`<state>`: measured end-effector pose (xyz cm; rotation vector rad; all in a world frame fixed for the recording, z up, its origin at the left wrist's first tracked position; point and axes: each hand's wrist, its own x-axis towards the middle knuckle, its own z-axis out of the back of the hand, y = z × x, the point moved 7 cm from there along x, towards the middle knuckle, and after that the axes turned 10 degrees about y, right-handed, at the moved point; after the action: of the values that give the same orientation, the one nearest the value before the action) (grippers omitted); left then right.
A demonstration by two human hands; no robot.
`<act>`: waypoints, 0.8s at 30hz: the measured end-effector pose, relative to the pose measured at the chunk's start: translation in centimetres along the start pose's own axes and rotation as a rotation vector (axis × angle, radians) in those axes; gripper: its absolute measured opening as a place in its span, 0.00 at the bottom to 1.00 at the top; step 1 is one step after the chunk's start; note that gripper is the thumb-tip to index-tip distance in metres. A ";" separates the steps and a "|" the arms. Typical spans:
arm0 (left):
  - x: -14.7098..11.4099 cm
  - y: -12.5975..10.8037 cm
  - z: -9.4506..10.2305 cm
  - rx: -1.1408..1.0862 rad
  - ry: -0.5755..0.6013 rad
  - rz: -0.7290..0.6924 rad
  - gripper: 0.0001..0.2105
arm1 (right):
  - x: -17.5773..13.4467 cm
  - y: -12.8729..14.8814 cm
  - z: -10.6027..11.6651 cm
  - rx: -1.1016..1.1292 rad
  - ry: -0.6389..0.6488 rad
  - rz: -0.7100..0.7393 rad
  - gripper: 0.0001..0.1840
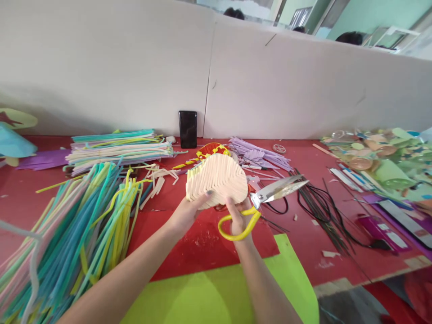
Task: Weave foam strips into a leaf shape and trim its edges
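Observation:
Between my two hands I hold a cream, ridged piece (218, 180) that looks built from rows of pipe cleaners, with a pale yellow patch at its upper left edge. My left hand (193, 208) grips its lower left, thumb on the front face. My right hand (236, 213) pinches its lower right edge, thumb in front. A pair of scissors (259, 204) with yellow handles hangs on my right hand, the finger loops around it and the blades pointing right, slightly apart. The fingers behind the piece are hidden.
Bundles of coloured pipe cleaners (84, 234) cover the left side. Behind stand a black phone (188, 129) and purple pipe cleaners (259, 153). To the right lie dark wires (320, 211), a magenta glue-gun-like device (383, 231) and paper scraps (394, 173). A white partition (135, 67) closes the back.

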<state>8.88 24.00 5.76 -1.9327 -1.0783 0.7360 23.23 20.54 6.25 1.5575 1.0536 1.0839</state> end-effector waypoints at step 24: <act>-1.0 -9.3 5.6 0.056 -0.113 -0.188 0.27 | -1.3 0.5 1.5 -0.327 0.732 -0.489 0.14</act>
<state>0.17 28.14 10.88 -1.7321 -1.2754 0.7690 24.38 18.89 6.25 0.5768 1.5387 1.4108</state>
